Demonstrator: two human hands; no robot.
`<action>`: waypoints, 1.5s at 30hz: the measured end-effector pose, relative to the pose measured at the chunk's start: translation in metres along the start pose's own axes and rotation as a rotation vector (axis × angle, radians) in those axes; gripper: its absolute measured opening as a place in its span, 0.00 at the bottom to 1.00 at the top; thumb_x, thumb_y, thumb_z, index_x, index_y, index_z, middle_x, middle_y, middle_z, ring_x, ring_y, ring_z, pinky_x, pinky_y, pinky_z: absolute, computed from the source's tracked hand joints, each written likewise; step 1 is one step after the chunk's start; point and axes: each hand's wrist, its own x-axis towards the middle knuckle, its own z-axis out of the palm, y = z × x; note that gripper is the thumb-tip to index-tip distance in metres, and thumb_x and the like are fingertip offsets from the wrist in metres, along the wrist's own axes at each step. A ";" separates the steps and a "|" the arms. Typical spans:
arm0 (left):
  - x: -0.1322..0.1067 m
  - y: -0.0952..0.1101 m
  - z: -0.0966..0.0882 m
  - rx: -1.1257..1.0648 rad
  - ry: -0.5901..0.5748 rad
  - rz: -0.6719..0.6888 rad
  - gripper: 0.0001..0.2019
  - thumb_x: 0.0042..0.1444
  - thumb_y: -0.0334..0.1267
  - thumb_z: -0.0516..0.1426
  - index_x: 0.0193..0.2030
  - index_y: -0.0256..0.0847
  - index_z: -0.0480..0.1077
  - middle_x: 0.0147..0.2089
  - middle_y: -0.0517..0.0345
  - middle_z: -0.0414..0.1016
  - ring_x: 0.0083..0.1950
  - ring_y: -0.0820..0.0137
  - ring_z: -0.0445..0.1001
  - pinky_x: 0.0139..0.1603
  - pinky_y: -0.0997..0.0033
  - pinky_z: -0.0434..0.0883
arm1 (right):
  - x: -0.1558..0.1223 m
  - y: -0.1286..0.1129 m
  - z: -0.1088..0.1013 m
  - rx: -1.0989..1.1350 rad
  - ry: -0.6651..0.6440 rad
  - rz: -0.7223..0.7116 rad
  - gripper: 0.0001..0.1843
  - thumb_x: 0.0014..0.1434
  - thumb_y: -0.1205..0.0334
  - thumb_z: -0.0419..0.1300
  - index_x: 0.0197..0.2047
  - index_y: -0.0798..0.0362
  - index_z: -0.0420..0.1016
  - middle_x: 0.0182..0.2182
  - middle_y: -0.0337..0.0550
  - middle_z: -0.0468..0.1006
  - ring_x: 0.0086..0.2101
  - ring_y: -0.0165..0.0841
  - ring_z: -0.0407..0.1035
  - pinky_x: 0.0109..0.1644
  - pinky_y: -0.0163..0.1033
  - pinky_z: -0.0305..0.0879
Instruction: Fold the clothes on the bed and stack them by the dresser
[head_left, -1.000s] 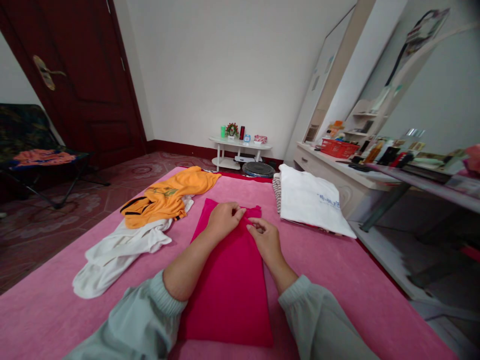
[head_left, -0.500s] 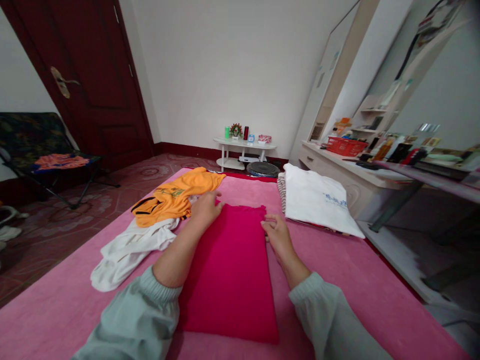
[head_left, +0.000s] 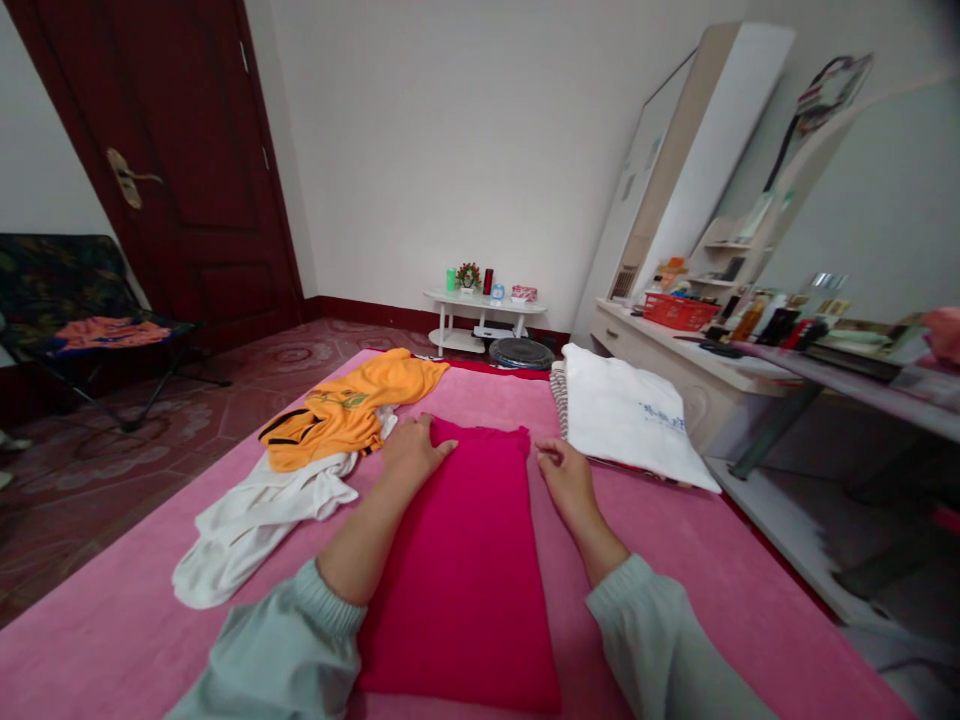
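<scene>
A magenta garment (head_left: pixel 465 570), folded into a long flat rectangle, lies in front of me on the pink bedspread (head_left: pixel 645 600). My left hand (head_left: pixel 412 452) rests over its far left corner, thumb stretched out on the cloth and apart from the fingers; the fingertips are partly hidden. Just off the far right corner is my right hand (head_left: pixel 568 482), with loosely bent fingers and nothing visible in them. To the left lie a crumpled orange shirt (head_left: pixel 349 405) and a white garment (head_left: pixel 262 520). A folded white shirt (head_left: pixel 622 415) with blue lettering tops a stack on the right.
Beyond the bed stands a low white table (head_left: pixel 487 300) with small items, near a dark round object (head_left: pixel 521 352). A dresser (head_left: pixel 600 325) with a red basket (head_left: pixel 679 310) and bottles lines the right. At left are a folding chair (head_left: pixel 56 270) and a door (head_left: pixel 180 130).
My right hand has come slightly away from the garment's far right edge. The left thumb now lies further onto the cloth. The view has shifted a little.
</scene>
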 end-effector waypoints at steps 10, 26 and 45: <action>-0.006 -0.002 0.021 -0.002 0.067 0.058 0.27 0.56 0.57 0.53 0.56 0.43 0.68 0.53 0.45 0.67 0.56 0.56 0.64 0.53 0.61 0.63 | 0.072 -0.001 0.024 -0.466 -0.252 -0.028 0.08 0.47 0.74 0.58 0.24 0.55 0.76 0.24 0.42 0.78 0.29 0.33 0.71 0.35 0.35 0.62; 0.019 -0.033 0.008 -0.220 -0.093 -0.106 0.29 0.41 0.59 0.63 0.45 0.41 0.70 0.44 0.50 0.76 0.44 0.61 0.74 0.38 0.70 0.65 | 0.030 -0.019 0.012 -0.590 -0.189 0.085 0.08 0.59 0.59 0.56 0.36 0.55 0.72 0.33 0.47 0.79 0.34 0.34 0.74 0.37 0.34 0.64; 0.029 -0.049 -0.021 -0.464 -0.581 0.217 0.17 0.30 0.45 0.65 0.22 0.40 0.63 0.20 0.68 0.63 0.25 0.74 0.61 0.26 0.74 0.56 | -0.037 -0.088 0.007 -0.622 -0.646 -0.408 0.12 0.46 0.78 0.52 0.31 0.53 0.69 0.34 0.40 0.72 0.34 0.30 0.66 0.36 0.33 0.53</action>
